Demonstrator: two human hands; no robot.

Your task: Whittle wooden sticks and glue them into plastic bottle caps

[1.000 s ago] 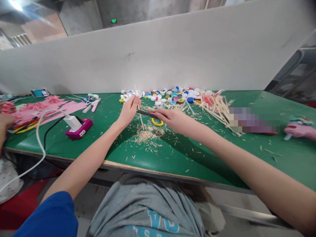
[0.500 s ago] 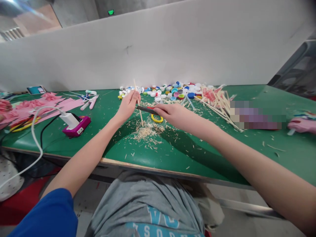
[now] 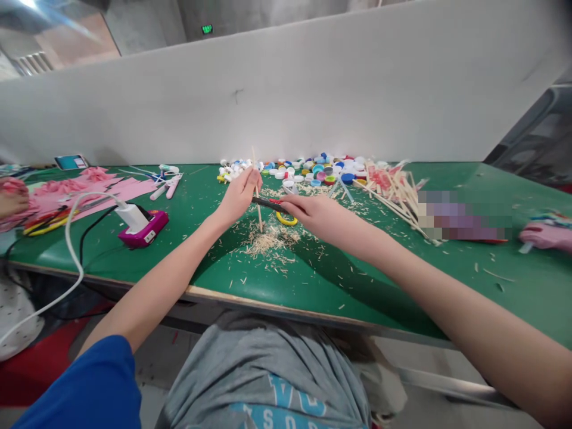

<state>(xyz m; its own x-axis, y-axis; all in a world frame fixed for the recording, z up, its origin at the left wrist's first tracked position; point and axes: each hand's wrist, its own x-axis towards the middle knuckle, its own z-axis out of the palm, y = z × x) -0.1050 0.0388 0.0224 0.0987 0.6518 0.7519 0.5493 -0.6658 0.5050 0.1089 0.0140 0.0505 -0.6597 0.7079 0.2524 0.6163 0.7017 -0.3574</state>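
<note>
My left hand (image 3: 243,190) is closed around a thin wooden stick (image 3: 260,221), which stands nearly upright with its lower end at a pile of wood shavings (image 3: 266,241). In my closed right hand (image 3: 308,210) is a dark knife (image 3: 267,204) with some red near the grip. Its blade reaches left to the stick, just below my left fingers, and seems to touch it. A yellow ring (image 3: 287,220) shows partly behind the knife and my right hand.
Many coloured bottle caps (image 3: 319,170) lie along the white partition (image 3: 286,95). To the right are a bundle of wooden sticks (image 3: 400,190) and a blurred-out packet. On the left sit a purple power strip (image 3: 143,231), pink paper (image 3: 129,192) and another person's hand (image 3: 13,196).
The view has shifted slightly. The knife is still at the stick, and the stick looks a little more upright. Both hands keep their hold.
</note>
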